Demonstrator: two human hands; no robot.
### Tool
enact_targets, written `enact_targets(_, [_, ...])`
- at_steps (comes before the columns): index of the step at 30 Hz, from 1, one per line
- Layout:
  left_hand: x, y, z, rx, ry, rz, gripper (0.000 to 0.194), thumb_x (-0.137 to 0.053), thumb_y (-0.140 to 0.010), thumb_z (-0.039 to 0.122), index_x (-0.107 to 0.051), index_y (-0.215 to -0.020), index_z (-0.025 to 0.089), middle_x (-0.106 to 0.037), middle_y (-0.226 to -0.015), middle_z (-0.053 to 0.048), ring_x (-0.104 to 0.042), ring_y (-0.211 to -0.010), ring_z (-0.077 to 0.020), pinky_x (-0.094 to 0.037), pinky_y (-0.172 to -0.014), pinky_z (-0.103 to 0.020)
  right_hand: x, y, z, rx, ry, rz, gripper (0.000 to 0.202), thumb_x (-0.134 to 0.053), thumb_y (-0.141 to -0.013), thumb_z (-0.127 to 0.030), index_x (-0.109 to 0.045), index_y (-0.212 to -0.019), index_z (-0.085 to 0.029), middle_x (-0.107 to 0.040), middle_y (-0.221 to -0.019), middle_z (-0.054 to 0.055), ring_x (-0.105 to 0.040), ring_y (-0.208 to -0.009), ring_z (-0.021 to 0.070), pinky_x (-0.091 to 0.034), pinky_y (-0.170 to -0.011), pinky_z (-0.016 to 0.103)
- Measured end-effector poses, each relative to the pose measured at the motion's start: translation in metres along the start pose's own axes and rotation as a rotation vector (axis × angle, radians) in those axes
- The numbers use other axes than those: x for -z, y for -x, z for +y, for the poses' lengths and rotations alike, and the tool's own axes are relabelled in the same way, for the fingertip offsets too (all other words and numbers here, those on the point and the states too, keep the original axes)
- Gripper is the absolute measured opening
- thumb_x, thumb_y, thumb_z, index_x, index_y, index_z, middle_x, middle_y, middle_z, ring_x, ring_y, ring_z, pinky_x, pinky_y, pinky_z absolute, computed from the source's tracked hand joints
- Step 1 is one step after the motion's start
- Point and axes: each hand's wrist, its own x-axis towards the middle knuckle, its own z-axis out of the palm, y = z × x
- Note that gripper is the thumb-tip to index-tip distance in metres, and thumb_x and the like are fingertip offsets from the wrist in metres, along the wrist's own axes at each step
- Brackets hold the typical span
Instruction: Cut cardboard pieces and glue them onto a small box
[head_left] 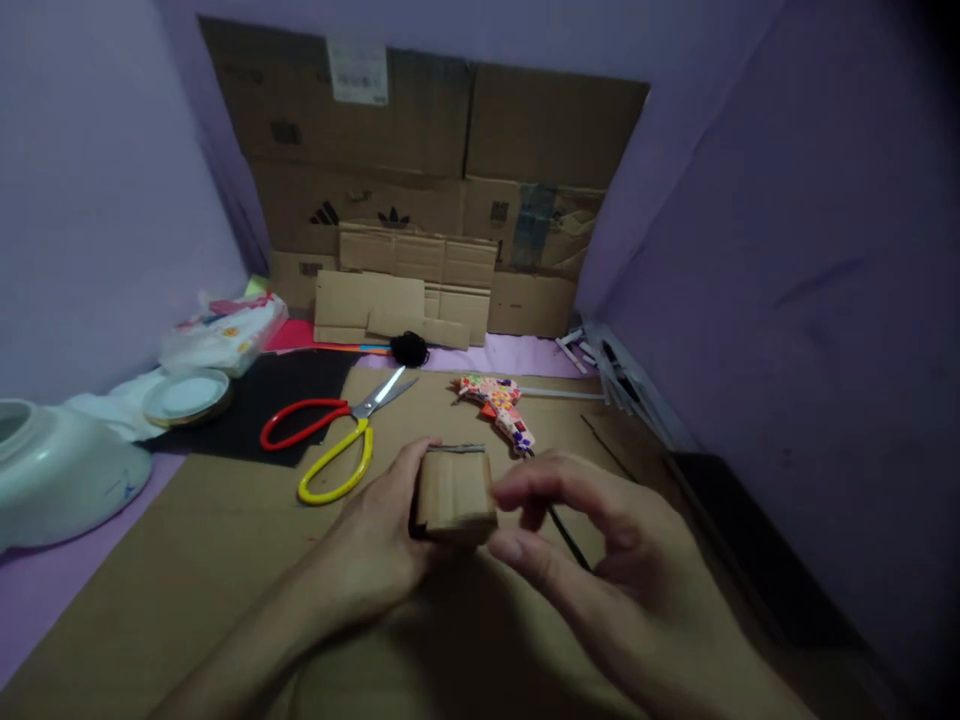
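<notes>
A small cardboard box [456, 488], block-shaped with a dark strip along its far top edge, is held at the middle of the head view. My left hand [394, 530] wraps around its left side and underside, closed on it. At the box's right edge is my right hand [592, 540], thumb and index finger apart with a gap between them. Whether those fingertips touch the box I cannot tell. Scissors [360, 408] with one red and one yellow handle lie partly spread beyond my left hand. Past the right hand rests a flower-patterned glue gun [499, 405], its dark cord running behind the fingers.
Cardboard [225, 530] covers the work surface. A black ball of yarn [409, 348] sits at the back, before stacked cardboard pieces [367, 305]. On the left are black paper [277, 385], a round lid [187, 395] and a white ceramic vessel [67, 480]. Translucent sticks [622, 375] lie right.
</notes>
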Motion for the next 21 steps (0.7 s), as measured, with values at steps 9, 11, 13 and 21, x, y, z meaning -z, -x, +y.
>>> enact_targets(9, [-0.002,0.0,-0.011,0.001,0.001,-0.019,0.081,-0.072,-0.065,0.024,-0.03,-0.134,0.027,-0.055,-0.124,-0.006,-0.052,-0.111,-0.0261,-0.041,-0.094,-0.038,-0.024,0.014,0.066,0.092,-0.046,-0.058,0.009,-0.065,-0.077,-0.016,-0.058,-0.073,-0.02,-0.061,-0.066,-0.001,-0.06,-0.059,0.0109,-0.046,-0.053,0.018])
enact_targets(11, [-0.002,0.0,-0.01,0.022,-0.027,-0.027,0.085,-0.071,-0.065,0.023,-0.026,-0.137,0.029,-0.052,-0.128,-0.005,-0.051,-0.113,-0.0263,-0.041,-0.095,-0.039,-0.027,0.014,0.064,0.138,-0.033,-0.055,0.01,-0.064,-0.077,-0.015,-0.057,-0.074,-0.02,-0.061,-0.066,-0.001,-0.06,-0.057,0.0109,-0.047,-0.053,0.018])
enact_targets(13, [-0.002,0.001,-0.009,0.033,-0.054,-0.029,0.086,-0.07,-0.066,0.023,-0.023,-0.138,0.031,-0.05,-0.131,-0.005,-0.05,-0.115,-0.0264,-0.041,-0.095,-0.04,-0.027,0.012,0.061,0.167,-0.022,-0.047,0.011,-0.066,-0.076,-0.015,-0.057,-0.075,-0.021,-0.061,-0.066,-0.001,-0.06,-0.056,0.0112,-0.047,-0.051,0.018])
enact_targets(21, [0.01,0.004,-0.012,-0.035,-0.067,-0.151,0.092,-0.051,-0.065,0.004,-0.014,-0.144,0.032,-0.04,-0.142,-0.002,-0.042,-0.127,-0.0209,-0.035,-0.106,-0.035,-0.02,0.014,0.065,0.267,0.082,-0.191,0.01,-0.061,-0.08,-0.016,-0.059,-0.071,-0.021,-0.06,-0.068,0.002,-0.06,-0.057,0.0114,-0.046,-0.049,0.017])
